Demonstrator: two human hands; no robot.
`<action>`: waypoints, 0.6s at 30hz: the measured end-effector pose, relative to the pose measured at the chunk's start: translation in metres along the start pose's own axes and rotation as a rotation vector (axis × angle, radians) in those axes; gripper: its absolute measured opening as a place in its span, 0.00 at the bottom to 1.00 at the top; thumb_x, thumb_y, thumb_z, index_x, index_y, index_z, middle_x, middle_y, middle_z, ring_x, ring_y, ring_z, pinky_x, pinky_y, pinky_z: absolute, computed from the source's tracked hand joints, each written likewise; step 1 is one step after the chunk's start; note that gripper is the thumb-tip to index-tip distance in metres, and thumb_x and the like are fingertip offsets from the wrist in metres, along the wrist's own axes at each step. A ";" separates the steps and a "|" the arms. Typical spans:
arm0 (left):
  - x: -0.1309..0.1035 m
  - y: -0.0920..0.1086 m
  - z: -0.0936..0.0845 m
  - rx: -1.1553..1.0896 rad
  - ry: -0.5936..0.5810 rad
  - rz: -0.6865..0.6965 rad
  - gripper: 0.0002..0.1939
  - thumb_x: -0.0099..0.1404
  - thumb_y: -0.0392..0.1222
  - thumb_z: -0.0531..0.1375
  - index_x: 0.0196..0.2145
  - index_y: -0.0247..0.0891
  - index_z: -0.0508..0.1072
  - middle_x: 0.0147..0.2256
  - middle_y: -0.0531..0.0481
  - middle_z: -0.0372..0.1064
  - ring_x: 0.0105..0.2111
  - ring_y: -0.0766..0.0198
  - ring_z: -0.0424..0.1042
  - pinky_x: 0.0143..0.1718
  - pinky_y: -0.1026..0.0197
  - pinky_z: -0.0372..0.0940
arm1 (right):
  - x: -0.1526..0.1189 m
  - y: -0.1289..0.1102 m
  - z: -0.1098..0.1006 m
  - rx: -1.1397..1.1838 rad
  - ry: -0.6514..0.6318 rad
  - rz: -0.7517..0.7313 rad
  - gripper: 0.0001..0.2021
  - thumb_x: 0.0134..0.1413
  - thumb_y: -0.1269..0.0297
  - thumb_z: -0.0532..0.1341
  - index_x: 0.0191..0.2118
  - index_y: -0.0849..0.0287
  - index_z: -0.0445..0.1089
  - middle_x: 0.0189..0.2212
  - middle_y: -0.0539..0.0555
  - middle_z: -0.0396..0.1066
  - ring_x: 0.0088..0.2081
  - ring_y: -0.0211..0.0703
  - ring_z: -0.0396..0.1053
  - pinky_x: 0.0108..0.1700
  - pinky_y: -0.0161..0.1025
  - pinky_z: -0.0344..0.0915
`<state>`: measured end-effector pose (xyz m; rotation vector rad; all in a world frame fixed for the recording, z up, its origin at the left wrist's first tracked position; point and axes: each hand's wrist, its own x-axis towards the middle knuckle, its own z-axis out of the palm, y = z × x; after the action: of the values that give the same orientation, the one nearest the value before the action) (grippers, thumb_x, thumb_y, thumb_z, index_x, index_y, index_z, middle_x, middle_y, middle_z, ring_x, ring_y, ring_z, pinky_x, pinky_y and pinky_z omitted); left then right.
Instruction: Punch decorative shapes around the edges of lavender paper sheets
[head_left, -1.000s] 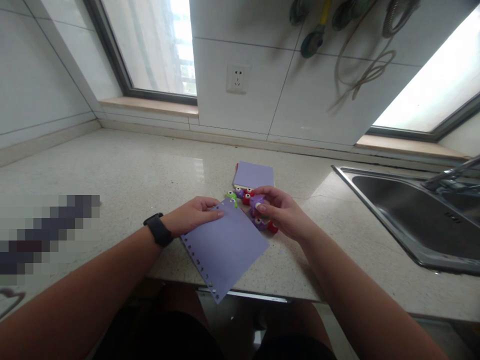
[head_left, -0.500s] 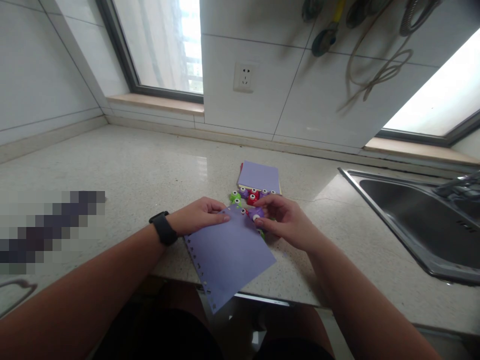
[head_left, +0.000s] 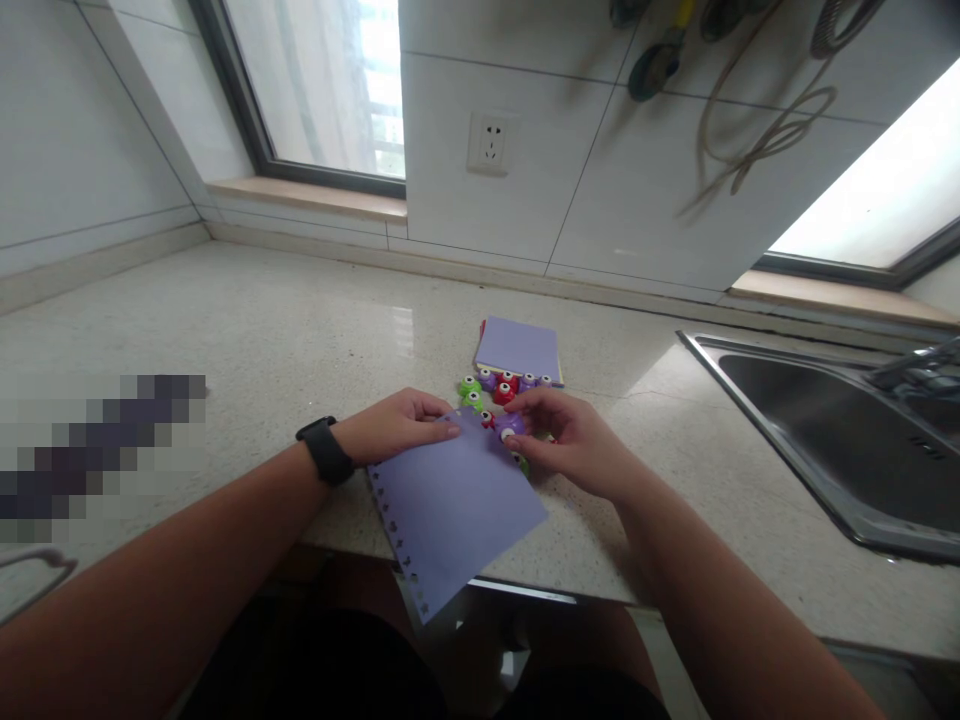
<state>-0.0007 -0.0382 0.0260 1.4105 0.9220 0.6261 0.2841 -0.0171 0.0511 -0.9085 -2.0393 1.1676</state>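
My left hand (head_left: 409,427), with a dark watch at the wrist, pinches the top corner of a purple sheet (head_left: 457,510) that has punched shapes along its left edge. The sheet's lower corner hangs over the counter's front edge. In my right hand (head_left: 566,435) a purple punch with a white eye (head_left: 509,428) is gripped between thumb and fingers, at the sheet's upper right edge. Green punches (head_left: 470,386) and red punches (head_left: 505,392) lie just behind the sheet, with several purple ones beside them. Another green one is partly hidden under my right hand.
A stack of coloured paper (head_left: 517,345) lies behind the punches. On the right a steel sink (head_left: 832,440) with a faucet is set into the counter (head_left: 300,320). A wall socket (head_left: 491,143) and hanging cords are at the back. A blurred dark patch lies at the left.
The purple punch in my right hand has tilted and shifted very slightly. The camera view has moved a little; both hands keep nearly the same pose.
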 end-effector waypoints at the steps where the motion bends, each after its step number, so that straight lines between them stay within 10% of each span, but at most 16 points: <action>1: 0.000 0.000 0.000 0.009 0.001 0.002 0.17 0.67 0.54 0.68 0.42 0.37 0.83 0.37 0.48 0.80 0.32 0.65 0.75 0.35 0.64 0.66 | 0.000 0.000 0.000 -0.034 -0.002 -0.010 0.16 0.55 0.56 0.73 0.47 0.55 0.75 0.37 0.54 0.75 0.34 0.41 0.71 0.37 0.42 0.71; 18: -0.001 0.005 0.003 0.022 0.021 -0.010 0.18 0.66 0.54 0.68 0.42 0.35 0.81 0.40 0.45 0.81 0.33 0.61 0.76 0.36 0.61 0.68 | -0.001 -0.001 0.002 -0.050 0.001 -0.072 0.16 0.57 0.57 0.72 0.48 0.56 0.75 0.41 0.56 0.78 0.37 0.44 0.74 0.41 0.44 0.73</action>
<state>0.0017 -0.0398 0.0307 1.4208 0.9542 0.6261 0.2831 -0.0190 0.0511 -0.8522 -2.0913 1.0826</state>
